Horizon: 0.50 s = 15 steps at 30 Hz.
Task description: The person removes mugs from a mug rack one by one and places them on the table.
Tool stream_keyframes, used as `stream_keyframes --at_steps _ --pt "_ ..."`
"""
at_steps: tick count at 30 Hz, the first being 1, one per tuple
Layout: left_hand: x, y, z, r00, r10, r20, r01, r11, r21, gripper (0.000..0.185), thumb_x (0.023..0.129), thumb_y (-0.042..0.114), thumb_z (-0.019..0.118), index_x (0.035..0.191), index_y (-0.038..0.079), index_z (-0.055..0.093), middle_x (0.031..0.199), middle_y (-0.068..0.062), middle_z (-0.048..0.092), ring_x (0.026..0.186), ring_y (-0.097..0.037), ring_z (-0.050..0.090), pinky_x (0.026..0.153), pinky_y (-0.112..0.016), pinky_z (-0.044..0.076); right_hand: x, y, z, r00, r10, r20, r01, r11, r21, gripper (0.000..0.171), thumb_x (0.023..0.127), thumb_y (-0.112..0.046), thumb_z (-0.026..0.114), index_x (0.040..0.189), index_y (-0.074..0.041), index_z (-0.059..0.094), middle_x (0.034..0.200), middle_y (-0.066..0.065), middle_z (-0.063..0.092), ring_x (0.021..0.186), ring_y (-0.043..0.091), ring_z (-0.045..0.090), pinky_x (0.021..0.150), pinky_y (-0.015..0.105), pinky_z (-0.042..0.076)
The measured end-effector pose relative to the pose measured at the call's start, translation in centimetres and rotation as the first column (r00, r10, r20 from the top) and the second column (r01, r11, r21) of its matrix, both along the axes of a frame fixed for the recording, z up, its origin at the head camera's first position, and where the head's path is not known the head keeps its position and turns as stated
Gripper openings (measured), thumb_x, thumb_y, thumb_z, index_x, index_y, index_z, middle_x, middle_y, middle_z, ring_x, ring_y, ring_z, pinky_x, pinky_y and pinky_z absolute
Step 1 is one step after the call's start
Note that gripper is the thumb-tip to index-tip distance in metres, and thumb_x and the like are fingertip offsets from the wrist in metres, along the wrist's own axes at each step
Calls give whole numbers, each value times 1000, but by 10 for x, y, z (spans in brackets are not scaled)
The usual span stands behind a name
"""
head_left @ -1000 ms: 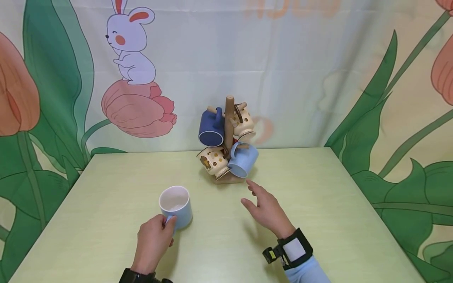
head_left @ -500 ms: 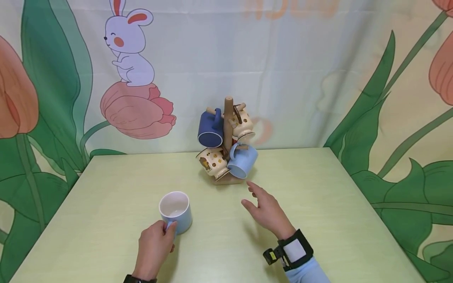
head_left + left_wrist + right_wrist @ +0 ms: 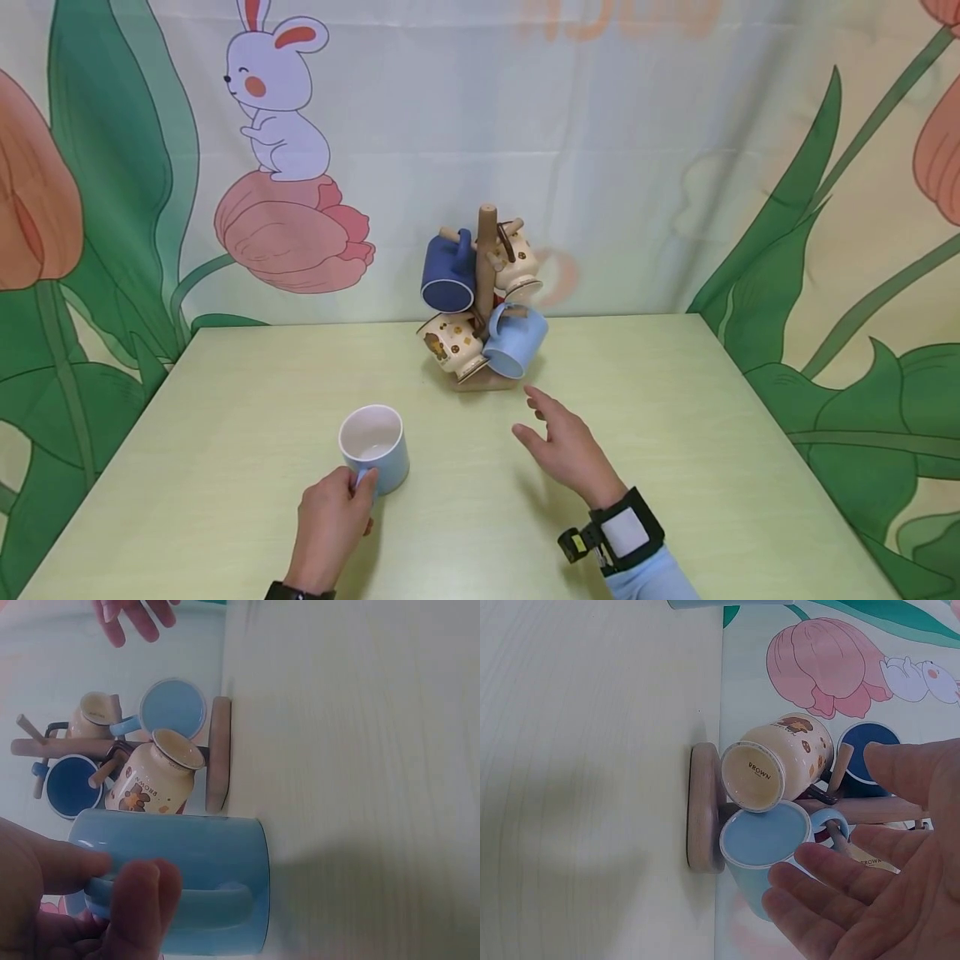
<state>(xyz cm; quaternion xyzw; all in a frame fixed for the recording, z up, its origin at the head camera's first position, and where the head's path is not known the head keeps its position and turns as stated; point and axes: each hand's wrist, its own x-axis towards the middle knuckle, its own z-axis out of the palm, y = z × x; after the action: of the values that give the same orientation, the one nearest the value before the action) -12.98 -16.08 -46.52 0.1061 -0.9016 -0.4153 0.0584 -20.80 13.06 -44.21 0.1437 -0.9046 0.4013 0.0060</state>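
Light blue mug (image 3: 375, 446) stands upright on table (image 3: 675, 467), well in front of mug tree (image 3: 485, 275). Your left hand (image 3: 327, 521) pinches its handle, thumb on top; keep mug level. Right hand (image 3: 567, 450) hovers near tree base, fingers spread, holding nothing.

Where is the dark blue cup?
In the head view the dark blue cup hangs on the upper left peg of the wooden stand, above a cream cup.
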Motion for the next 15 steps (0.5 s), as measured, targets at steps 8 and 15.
stream_keyframes --at_steps 8,15 --pt "1 1 -1 1000 -4 -6 4 1000 13 30 99 22 57 75 5 54 56 -1 54 48 -14 55 46 -28 38 0 -1 0 1000 4 4 -4 1000 -4 60 99 -27 63 150 -6 40 140 19 54 127 34 53 99 51 45" --pt "1 -1 -1 1000 -6 -24 5 999 -52 31 99 25 58 74 7 53 58 0 52 51 -14 50 48 -29 36 0 -2 -1 1000 7 18 -7 1000 -7 61 99 -27 63 151 -6 39 140 19 54 127 34 53 100 50 45"
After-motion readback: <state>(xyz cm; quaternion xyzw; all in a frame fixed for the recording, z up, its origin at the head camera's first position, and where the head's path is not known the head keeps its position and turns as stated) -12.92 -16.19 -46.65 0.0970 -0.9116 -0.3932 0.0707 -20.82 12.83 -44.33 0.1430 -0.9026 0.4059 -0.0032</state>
